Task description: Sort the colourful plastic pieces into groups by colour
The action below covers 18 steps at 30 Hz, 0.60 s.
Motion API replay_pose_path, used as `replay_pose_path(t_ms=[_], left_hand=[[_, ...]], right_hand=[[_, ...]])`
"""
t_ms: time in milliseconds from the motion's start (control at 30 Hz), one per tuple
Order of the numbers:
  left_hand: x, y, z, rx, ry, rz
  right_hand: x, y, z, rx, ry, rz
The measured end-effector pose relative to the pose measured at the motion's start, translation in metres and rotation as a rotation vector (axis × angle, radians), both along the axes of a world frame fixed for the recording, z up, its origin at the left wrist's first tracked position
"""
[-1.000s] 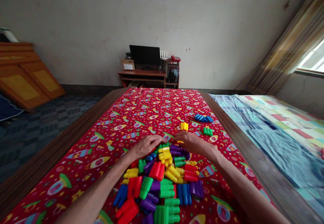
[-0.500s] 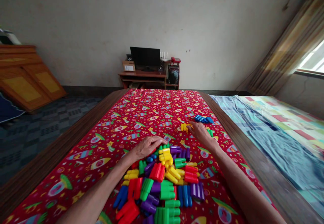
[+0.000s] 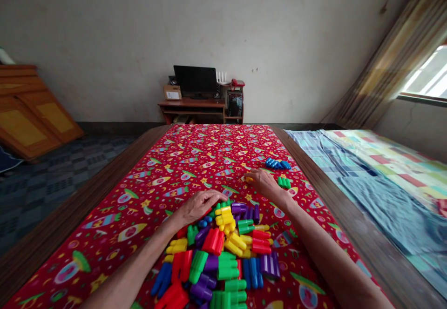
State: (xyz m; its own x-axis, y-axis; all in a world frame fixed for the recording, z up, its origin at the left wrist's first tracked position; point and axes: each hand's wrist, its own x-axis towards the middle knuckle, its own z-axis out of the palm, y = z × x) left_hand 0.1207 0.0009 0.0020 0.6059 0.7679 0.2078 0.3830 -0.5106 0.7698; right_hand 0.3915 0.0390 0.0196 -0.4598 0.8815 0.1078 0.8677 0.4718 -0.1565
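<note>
A pile of plastic building blocks in red, yellow, green, blue and purple, such as a red block [image 3: 213, 241], lies on the near part of the table. My left hand [image 3: 200, 205] rests along the pile's far left edge, fingers stretched out, fingertips by a green block [image 3: 223, 204]. Beyond the pile, my right hand [image 3: 261, 182] bends its fingers over a yellow block [image 3: 249, 178], mostly hidden beneath them. Just behind that hand are several blue blocks [image 3: 277, 164]. Beside its wrist sits a green block [image 3: 284, 182].
A red patterned cloth [image 3: 206, 153] covers the long table, whose brown wooden edge [image 3: 307, 160] shows at the sides. A bed [image 3: 384, 174] stands to the right. At the far wall is a desk [image 3: 192, 104] with a monitor [image 3: 195, 81]. A wooden cabinet [image 3: 35, 113] is at left.
My right hand has shifted slightly left over the yellow blocks, covering most of them and uncovering the green block by the wrist. My left hand stays at the pile. The view has turned slightly right.
</note>
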Motion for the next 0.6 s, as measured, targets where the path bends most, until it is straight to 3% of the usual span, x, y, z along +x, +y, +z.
replay_pose_path(t_ms=[300,467,600], left_hand=[[0.0,0.0,0.001,0.0,0.013,0.015],[0.001,0.0,0.0,-0.005,0.01,0.012],[0.001,-0.002,0.001,-0.018,0.002,0.024]], right_hand=[[0.01,-0.013,0.002,0.057,-0.029,0.081],[0.032,-0.042,0.009,0.056,-0.046,0.122],[0.052,-0.063,0.004,0.033,-0.056,0.138]])
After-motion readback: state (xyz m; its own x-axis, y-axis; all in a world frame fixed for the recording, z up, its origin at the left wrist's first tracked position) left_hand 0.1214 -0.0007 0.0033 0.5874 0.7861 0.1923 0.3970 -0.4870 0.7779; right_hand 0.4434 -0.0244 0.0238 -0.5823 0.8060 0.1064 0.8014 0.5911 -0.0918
